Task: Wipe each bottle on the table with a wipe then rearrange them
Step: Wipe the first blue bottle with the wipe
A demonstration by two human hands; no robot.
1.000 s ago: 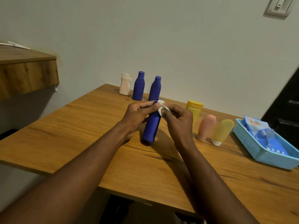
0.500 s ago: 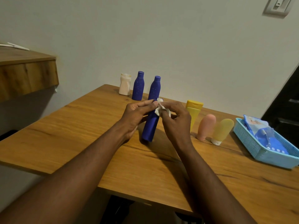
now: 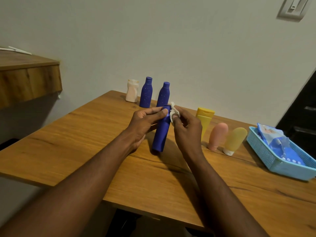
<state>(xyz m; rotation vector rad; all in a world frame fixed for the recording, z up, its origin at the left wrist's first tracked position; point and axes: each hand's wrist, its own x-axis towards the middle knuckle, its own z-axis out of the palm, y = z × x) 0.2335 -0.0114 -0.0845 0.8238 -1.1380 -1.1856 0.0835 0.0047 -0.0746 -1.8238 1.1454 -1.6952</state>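
In the basket (image 3: 290,170) lies a wipes pack (image 3: 275,141); left fingers (image 3: 153,111) grip the blue bottle (image 3: 159,137), right fingers (image 3: 185,112) pinch a wipe (image 3: 173,112).

— What's behind?
— A plain pale wall (image 3: 188,40), softly and evenly lit, with a grey switch plate (image 3: 291,8) high on the right.
— Furniture?
— A wooden table (image 3: 82,144) in warm brown grain, its far edge at that wall. To the left and higher up, a thick wooden shelf (image 3: 25,79) juts out.
— And the far right?
— A dark panel (image 3: 304,113), perhaps a door; it is too dim to be sure.
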